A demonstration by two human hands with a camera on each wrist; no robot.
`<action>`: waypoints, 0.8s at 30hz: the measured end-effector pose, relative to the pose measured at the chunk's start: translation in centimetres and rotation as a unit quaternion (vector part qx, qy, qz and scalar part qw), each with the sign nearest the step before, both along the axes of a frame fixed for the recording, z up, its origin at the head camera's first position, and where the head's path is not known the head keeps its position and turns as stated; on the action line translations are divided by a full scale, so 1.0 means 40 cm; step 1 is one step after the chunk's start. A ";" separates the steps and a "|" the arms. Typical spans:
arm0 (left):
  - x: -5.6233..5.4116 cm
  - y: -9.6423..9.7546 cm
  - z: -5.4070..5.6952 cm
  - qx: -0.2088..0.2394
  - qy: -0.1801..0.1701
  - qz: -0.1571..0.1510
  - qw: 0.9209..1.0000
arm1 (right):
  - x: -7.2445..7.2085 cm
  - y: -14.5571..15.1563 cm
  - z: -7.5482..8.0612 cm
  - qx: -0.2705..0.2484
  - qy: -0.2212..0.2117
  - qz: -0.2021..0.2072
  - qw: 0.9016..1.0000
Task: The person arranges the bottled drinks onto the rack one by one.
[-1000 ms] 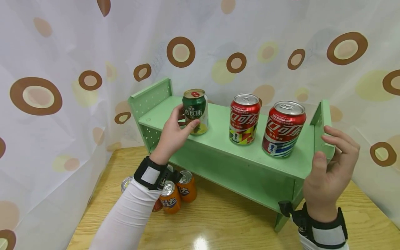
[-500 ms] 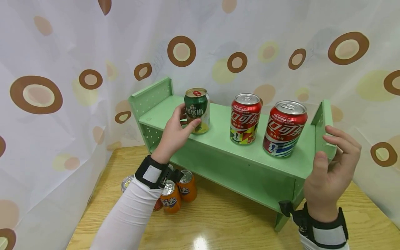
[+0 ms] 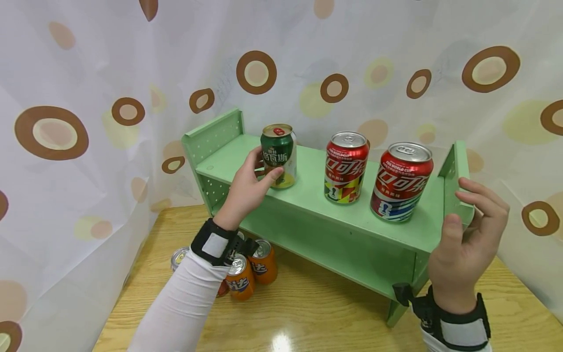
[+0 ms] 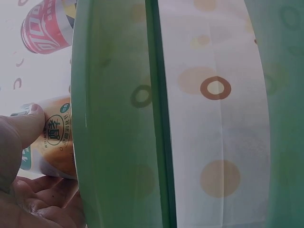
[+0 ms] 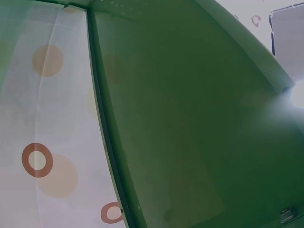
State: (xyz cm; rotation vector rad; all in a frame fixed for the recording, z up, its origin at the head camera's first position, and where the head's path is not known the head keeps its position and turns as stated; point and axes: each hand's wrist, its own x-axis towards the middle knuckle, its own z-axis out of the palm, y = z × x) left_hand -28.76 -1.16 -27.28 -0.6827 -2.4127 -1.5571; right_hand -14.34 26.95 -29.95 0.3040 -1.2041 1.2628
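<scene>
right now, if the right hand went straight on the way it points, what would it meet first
The right hand would probably meet the end panel of the green shelf; depth is unclear, so they may be touching now.

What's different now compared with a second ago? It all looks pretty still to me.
Very little: the green-topped can seems nudged slightly right, toward the red cans. Nothing was newly gripped or let go; the left hand still holds it. The right hand, red cans, shelf and orange cans look unchanged.
</scene>
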 end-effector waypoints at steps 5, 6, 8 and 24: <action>0.002 0.000 0.000 0.000 0.000 -0.001 1.000 | -0.001 0.000 0.001 -0.002 -0.001 0.000 1.000; 0.004 0.000 0.001 0.000 -0.001 -0.001 1.000 | -0.001 0.000 0.001 -0.001 -0.002 -0.001 1.000; 0.005 0.000 0.001 0.001 -0.003 -0.002 1.000 | -0.002 0.000 0.001 -0.001 -0.003 -0.001 1.000; 0.010 0.002 0.001 0.007 -0.009 -0.002 1.000 | -0.002 -0.001 0.002 -0.001 0.001 -0.001 1.000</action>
